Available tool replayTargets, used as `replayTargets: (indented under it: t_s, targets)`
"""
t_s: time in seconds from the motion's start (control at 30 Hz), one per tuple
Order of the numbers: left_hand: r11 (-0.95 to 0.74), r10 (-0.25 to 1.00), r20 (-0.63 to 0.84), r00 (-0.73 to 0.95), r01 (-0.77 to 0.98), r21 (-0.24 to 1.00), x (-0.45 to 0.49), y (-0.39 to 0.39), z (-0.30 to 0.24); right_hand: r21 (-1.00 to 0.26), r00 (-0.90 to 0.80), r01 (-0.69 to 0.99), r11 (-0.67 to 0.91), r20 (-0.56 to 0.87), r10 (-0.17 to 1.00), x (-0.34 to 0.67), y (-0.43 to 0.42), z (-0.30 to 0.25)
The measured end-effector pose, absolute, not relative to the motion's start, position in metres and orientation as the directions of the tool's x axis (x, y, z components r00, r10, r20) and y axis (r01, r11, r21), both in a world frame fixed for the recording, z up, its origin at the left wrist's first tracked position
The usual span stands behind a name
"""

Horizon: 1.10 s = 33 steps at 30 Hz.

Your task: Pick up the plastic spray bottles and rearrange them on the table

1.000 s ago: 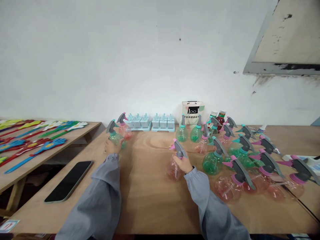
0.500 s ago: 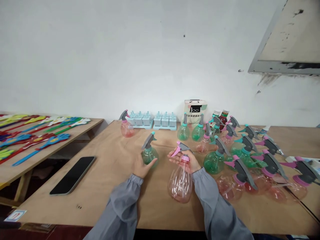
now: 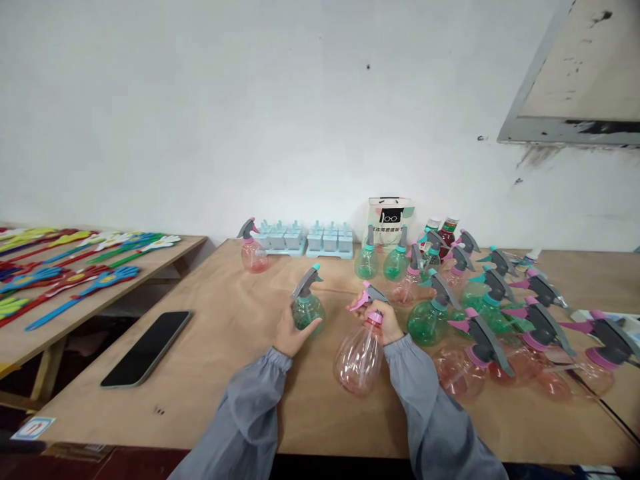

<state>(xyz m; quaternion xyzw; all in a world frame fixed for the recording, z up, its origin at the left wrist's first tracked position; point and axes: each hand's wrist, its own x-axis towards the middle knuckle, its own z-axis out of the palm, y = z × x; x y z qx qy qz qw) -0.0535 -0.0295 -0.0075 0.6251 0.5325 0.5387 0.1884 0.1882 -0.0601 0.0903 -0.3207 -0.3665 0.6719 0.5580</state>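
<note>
The left hand is wrapped around the left side of a round, see-through green plastic spray bottle with a grey trigger head and teal nozzle, its thumb laid across the near side. This bottle is nearly upright, at the middle of the pale brown wooden table, its nozzle pointing right. Just to the right, the right hand is curled around the neck of a round, see-through pink plastic spray bottle with a grey trigger head and pink nozzle. That one is tilted, its top leaning right and its nozzle pointing left; whether either base touches the table is hard to tell. Both arms wear loose grey sleeves.

Farther right stands a crowd of similar green and pink spray bottles, some overlapping from this view. Another pink spray bottle stands alone at the far left of the table, just beside two light blue plastic mould sets. A pale printed bag leans near the white wall, with a dark red bottle to its right. A black phone lies flat at the near left. Colourful hand-shaped paddles cover a second table at the left.
</note>
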Motion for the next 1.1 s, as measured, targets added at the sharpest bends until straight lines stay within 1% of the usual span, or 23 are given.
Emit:
replayTargets:
  t_s: [0.1, 0.3, 0.37, 0.5, 0.63, 0.8, 0.87, 1.0, 1.1]
  targets:
    - [-0.360, 0.870, 0.474, -0.137, 0.479, 0.800, -0.0538, -0.0295, -0.0071, -0.860, -0.205, -0.495, -0.127, -0.027, 0.978, 0.1869, -0.0613, 0.0897]
    - [-0.348, 0.869, 0.471, -0.153, 0.488, 0.800, -0.0535, -0.0293, -0.0077, -0.840, -0.100, -0.542, -0.027, 0.032, 0.994, 0.1840, -0.0654, 0.0912]
    - [-0.354, 0.866, 0.477, -0.154, 0.485, 0.800, -0.0535, -0.0292, -0.0079, -0.840, -0.113, -0.542, -0.038, 0.029, 0.993, 0.1830, -0.0657, 0.0904]
    - [-0.364, 0.866, 0.480, -0.141, 0.480, 0.798, -0.0534, -0.0301, -0.0064, -0.841, -0.116, -0.536, -0.081, -0.022, 0.993, 0.1839, -0.0632, 0.0853]
    - [-0.359, 0.871, 0.473, -0.132, 0.485, 0.797, -0.0527, -0.0309, -0.0046, -0.819, -0.096, -0.571, -0.056, -0.001, 0.995, 0.1873, -0.0594, 0.0827]
    - [-0.355, 0.868, 0.475, -0.143, 0.489, 0.797, -0.0522, -0.0300, -0.0049, -0.839, -0.097, -0.540, -0.065, -0.014, 0.995, 0.1847, -0.0601, 0.0859]
    - [-0.357, 0.868, 0.476, -0.145, 0.484, 0.799, -0.0521, -0.0300, -0.0048, -0.839, -0.075, -0.542, -0.042, -0.002, 0.997, 0.1829, -0.0616, 0.0873]
    - [-0.358, 0.870, 0.472, -0.144, 0.474, 0.804, -0.0520, -0.0310, -0.0031, -0.804, 0.022, -0.593, 0.044, 0.038, 0.999, 0.1828, -0.0637, 0.0893]
    - [-0.359, 0.873, 0.469, -0.136, 0.474, 0.804, -0.0521, -0.0314, -0.0023, -0.808, 0.035, -0.589, 0.018, -0.003, 0.999, 0.1830, -0.0636, 0.0898]
